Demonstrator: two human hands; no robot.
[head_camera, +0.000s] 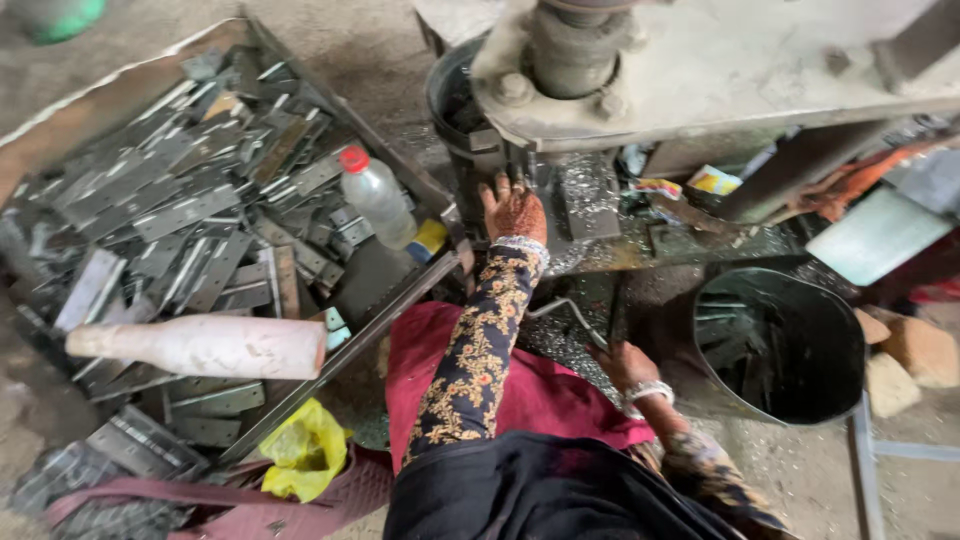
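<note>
- plastic bottle (378, 200): clear, red cap
- sleeve (477, 350): black with gold floral print
- hinge plates (180, 210): dull grey metal
- crumpled bag (305, 450): bright yellow
- cloth (540, 390) on the lap: magenta-ish
- bucket (790, 345): black

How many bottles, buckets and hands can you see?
Bottles: 2, a clear bottle with a red cap and a white bottle lying down
Black buckets: 2
Hands: 2, left hand, right hand
Total: 6

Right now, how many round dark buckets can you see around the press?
2. One black bucket sits on the floor by the right hand, metal strips inside. Another dark bucket stands behind the left hand, half hidden by the machine; more may be hidden.
</note>
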